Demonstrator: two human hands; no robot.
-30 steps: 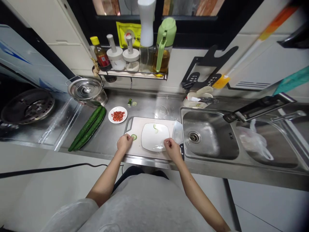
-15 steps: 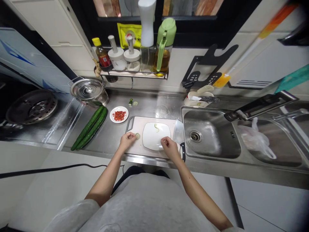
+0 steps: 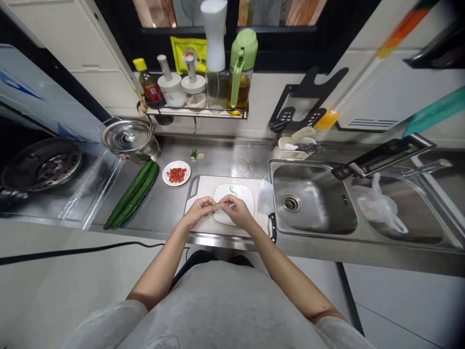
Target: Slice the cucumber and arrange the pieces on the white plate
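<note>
A thin cucumber slice [image 3: 218,205] is pinched between the fingertips of my left hand [image 3: 200,210] and my right hand [image 3: 236,210]. Both hands hover over the left part of a white square plate [image 3: 244,196], hiding some of it. On the plate's far side lies a curled cucumber slice [image 3: 233,190]. Under the plate is a pale cutting board [image 3: 205,183] with a grey handle. A cleaver [image 3: 266,194] rests along the board's right side, its black handle toward me.
Two whole cucumbers [image 3: 133,196] and a small plate of chopped red pieces [image 3: 177,167] are on the left. Cucumber ends [image 3: 193,154] lie behind the board. The double sink [image 3: 316,203] is on the right, and a lidded pot [image 3: 131,138] stands back left.
My left hand has lifted the cucumber slice from the board and moved right, over the plate. My right hand has moved left to meet it and now grips the slice too.
</note>
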